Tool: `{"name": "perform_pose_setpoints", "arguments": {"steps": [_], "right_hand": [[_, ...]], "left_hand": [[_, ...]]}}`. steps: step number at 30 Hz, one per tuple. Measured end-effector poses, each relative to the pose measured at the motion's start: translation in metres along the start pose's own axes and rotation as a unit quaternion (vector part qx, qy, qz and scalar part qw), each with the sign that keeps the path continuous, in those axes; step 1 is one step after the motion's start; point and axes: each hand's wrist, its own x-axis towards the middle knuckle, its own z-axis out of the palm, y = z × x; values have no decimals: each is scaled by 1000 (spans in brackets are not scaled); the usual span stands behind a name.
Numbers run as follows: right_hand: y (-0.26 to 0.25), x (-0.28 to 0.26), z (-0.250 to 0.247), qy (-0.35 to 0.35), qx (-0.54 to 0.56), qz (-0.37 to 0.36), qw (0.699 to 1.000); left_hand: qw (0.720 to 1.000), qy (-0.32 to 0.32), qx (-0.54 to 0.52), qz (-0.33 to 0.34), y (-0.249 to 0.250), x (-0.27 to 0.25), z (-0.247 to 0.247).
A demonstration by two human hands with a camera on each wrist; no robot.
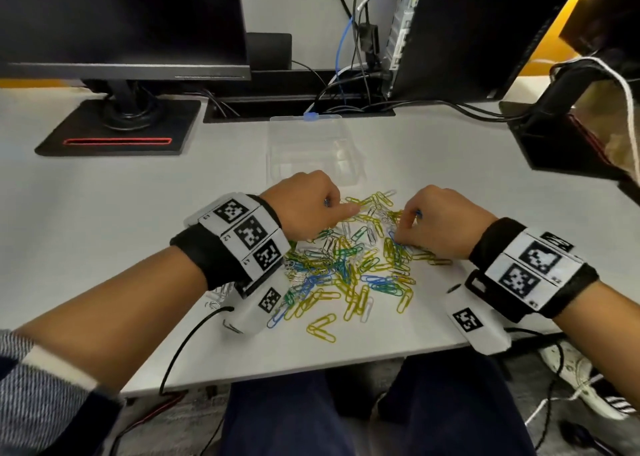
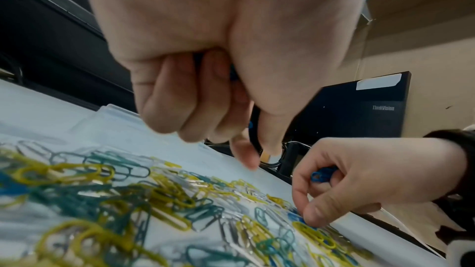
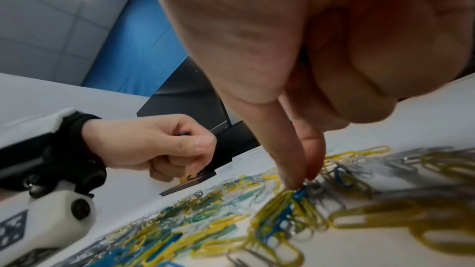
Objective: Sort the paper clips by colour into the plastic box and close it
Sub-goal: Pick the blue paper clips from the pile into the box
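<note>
Two hands work over a white worktop (image 1: 104,195); behind them the clear plastic box (image 1: 308,147) lies open and looks empty, beyond a mixed heap of paper clips (image 1: 349,265) in yellow, green, blue and silver, so sorting seems barely begun. The left hand (image 1: 304,209) has its fingers curled on blue clips with the forefinger out; the right hand (image 1: 440,223) pinches a blue clip (image 3: 298,192) at the heap's right side, with more blue tucked in its curl. To do this well, the pinch should lift one clip free of the tangled yellow ones, then carry the gathered blue to one compartment. Only the wrist views show the blue inside each fist; only the head view shows the box's place.
</note>
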Motion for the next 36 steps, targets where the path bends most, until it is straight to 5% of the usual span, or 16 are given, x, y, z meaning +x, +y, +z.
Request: {"name": "perform_pose_setpoints", "arguments": {"steps": [19,26,36], "right_hand": [[2,2,4,-28,46,-18,998],[5,-3,-3,23,12,-15,1000],[-5,-2,0,-39,-14,-37,998]], "left_hand": [[999,-25,11,24,2,0,-6],[998,-14,30,49,21,10,-4],[999,-14,29,22,9,1,-8]]}}
